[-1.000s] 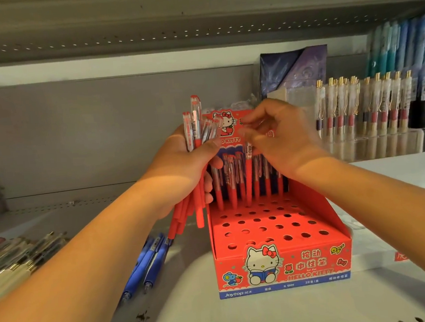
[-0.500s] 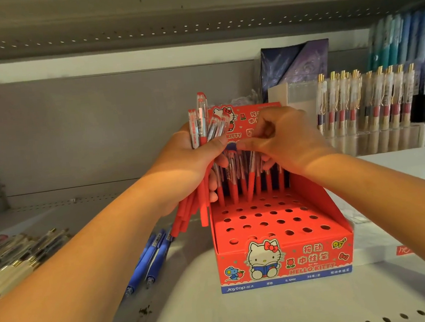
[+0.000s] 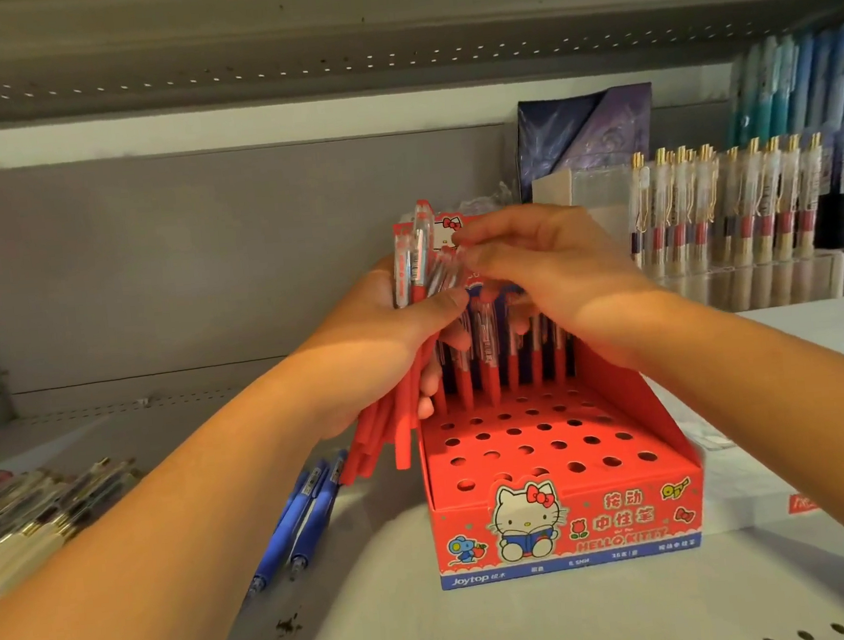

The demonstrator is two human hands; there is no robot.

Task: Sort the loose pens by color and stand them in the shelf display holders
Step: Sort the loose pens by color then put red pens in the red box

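My left hand (image 3: 386, 343) grips a bundle of red pens (image 3: 412, 264) upright, just left of the red Hello Kitty display holder (image 3: 570, 521). My right hand (image 3: 553, 267) reaches across to the top of that bundle and pinches the clear cap end of one red pen. Several red pens (image 3: 487, 365) stand in the holder's back row of holes. The front rows of holes hold nothing. Loose blue pens (image 3: 304, 519) lie on the shelf to the left of the holder.
A pile of loose gold-and-clear pens (image 3: 28, 512) lies at the far left of the shelf. Clear holders with gold-clipped pens (image 3: 726, 201) stand at the back right, with blue and teal pens (image 3: 808, 87) behind. A white box (image 3: 762, 494) sits right of the holder.
My right hand has left the pen it stood in the back row and has moved up and left to the top of the bundle in my left hand.
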